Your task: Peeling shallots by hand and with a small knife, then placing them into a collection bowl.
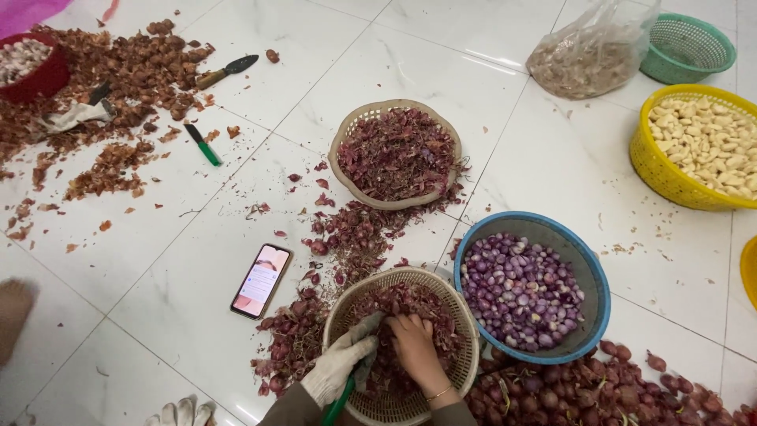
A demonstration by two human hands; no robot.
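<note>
My left hand (347, 359), in a white glove, is closed round a green-handled knife (339, 404) at the near left rim of a woven basket (467, 347). My bare right hand (414, 347), with a thin bracelet on the wrist, reaches into the same basket. Its fingers are curled down among the dark red shallot skins (410, 304), which hide what they hold. Right of the basket stands a blue basin (601, 292) of peeled purple shallots (520, 292). Unpeeled shallots (599, 390) lie heaped on the floor at the bottom right.
On the white tiled floor are a second woven basket (339, 150) of skins, a phone (261, 280), two loose knives (229, 69) (203, 145), a yellow basket (654, 170) of peeled garlic, a green basket (686, 47), a plastic bag (587, 59), a red bowl (43, 79), someone's foot (12, 312) and a glove (181, 412).
</note>
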